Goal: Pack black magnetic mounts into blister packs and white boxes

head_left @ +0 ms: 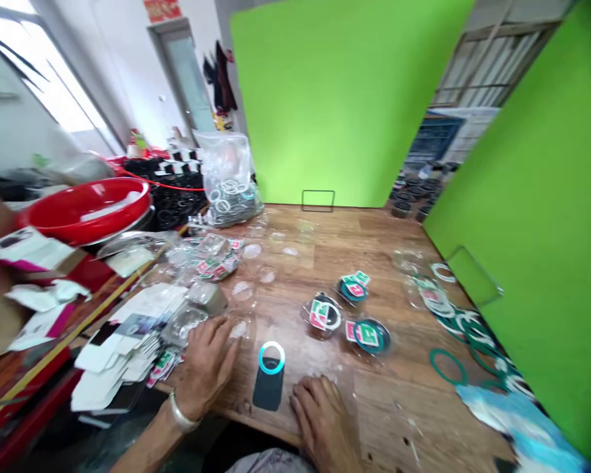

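Observation:
My left hand, a band on its wrist, lies palm down with fingers stretched beside a clear plastic piece; whether it touches it I cannot tell. My right hand rests on the table with fingers slightly bent and nothing visible in them. Between both hands lies a dark card, its top overlapped by a shiny white-and-blue ring. Ahead are several small round bundles, among them one with a white ring and one with a teal ring, with red and green cards.
White cards are stacked at left, near clear plastic shells. A bag of rings stands behind, beside a red basin. Loose teal rings and blue film lie right. Green panels border the table.

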